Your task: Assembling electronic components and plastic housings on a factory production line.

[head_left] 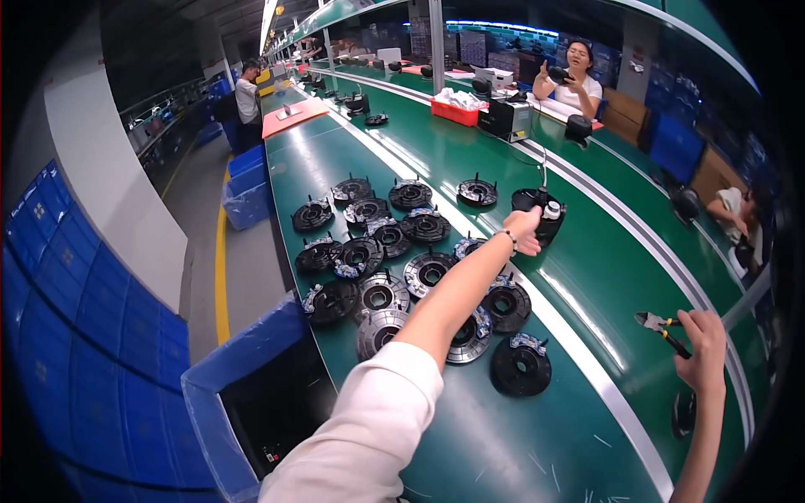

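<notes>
My left arm, in a rolled white sleeve, stretches over the green bench. My left hand is at a black housing with a white round cap, its thumb and fingers closed at the near edge; part of the grip is hidden. At the right, my right hand is closed round the handles of diagonal cutters, black and yellow, jaws pointing left. Beneath and left of my left arm lie many round black discs with open centres, several carrying small blue circuit boards. One disc stands apart, left of the housing.
A blue plastic-lined bin stands against the bench's left side. Metal rails run along the bench. Farther off are a red basket, a dark box-shaped device and a pink board. Co-workers sit across the bench.
</notes>
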`<action>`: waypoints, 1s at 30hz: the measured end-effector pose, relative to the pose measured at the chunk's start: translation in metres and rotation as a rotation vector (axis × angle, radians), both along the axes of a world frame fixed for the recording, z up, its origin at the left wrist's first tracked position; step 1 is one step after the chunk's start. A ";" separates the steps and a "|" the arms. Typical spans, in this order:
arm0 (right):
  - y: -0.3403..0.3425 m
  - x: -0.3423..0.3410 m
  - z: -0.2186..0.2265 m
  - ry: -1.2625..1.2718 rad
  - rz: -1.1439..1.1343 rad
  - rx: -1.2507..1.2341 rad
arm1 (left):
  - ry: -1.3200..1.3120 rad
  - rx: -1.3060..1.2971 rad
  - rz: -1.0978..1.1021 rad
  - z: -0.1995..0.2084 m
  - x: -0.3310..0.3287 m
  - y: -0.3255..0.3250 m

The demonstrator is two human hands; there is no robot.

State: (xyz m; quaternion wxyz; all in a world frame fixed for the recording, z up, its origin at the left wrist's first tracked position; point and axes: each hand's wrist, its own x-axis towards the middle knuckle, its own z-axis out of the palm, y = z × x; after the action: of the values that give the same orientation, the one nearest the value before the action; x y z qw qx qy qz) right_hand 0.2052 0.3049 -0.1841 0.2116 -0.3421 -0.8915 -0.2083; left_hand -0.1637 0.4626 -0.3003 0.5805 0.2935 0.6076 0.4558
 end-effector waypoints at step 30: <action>-0.045 -0.015 -0.005 -0.136 -0.457 0.240 | -0.079 0.401 -0.575 0.042 0.140 -0.159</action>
State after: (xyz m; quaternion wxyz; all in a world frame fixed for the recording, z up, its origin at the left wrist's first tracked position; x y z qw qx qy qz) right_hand 0.1902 0.2600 -0.1893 0.1378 -0.4922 -0.7723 -0.3772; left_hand -0.0233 0.3037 -0.2585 0.6391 0.5427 0.3757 0.3948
